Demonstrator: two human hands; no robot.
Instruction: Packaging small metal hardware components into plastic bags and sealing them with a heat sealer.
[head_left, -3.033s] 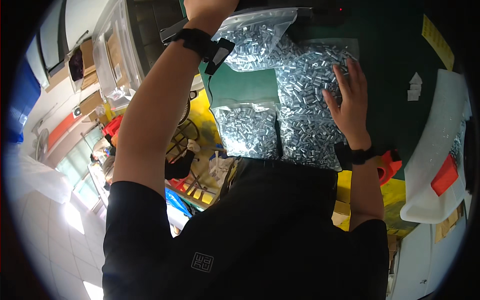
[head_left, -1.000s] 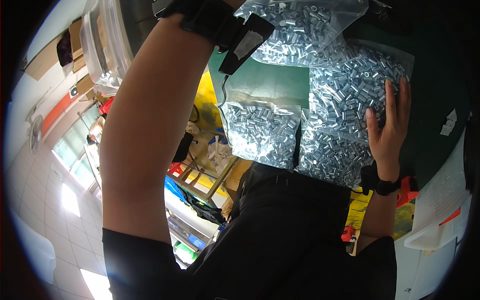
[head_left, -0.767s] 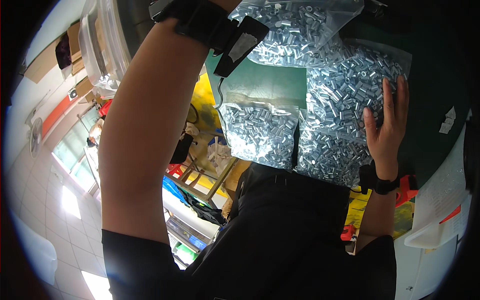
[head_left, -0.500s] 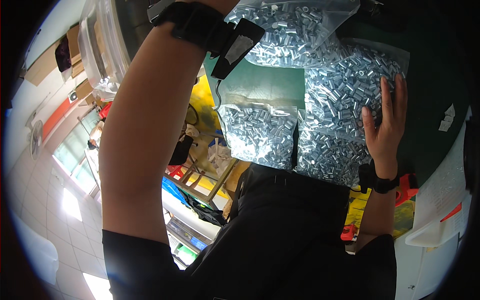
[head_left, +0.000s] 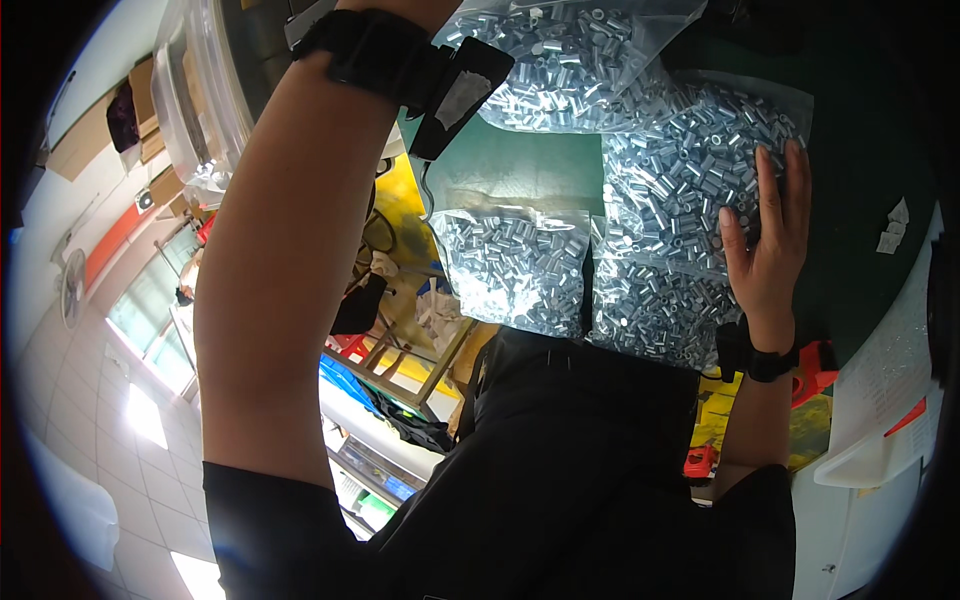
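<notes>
My right hand (head_left: 772,255) lies flat with fingers stretched along the right side of a clear plastic bag (head_left: 690,165) filled with small silvery metal sleeves. Below it, toward my body, is another bag of sleeves (head_left: 660,310). A smaller bag (head_left: 515,270) of the same sleeves sits to the left, across a narrow dark gap. At the far side, a further bag (head_left: 580,70) overlaps the top of the right-hand one. My left forearm reaches up past the top edge; the left hand itself is cut off, beyond a black wrist strap (head_left: 375,60) with a dark device attached.
The bags lie on a green tabletop (head_left: 525,165). Pale paper scraps (head_left: 893,228) are at the right. Clear plastic bins (head_left: 205,110) stand at the far left. A white tray (head_left: 875,450) and red objects (head_left: 815,368) are at the near right. A metal frame (head_left: 410,385) stands below the table.
The whole view has shifted slightly, with the table and bags a little further left and up. My right hand keeps its place on the bag, and the left forearm stays raised.
</notes>
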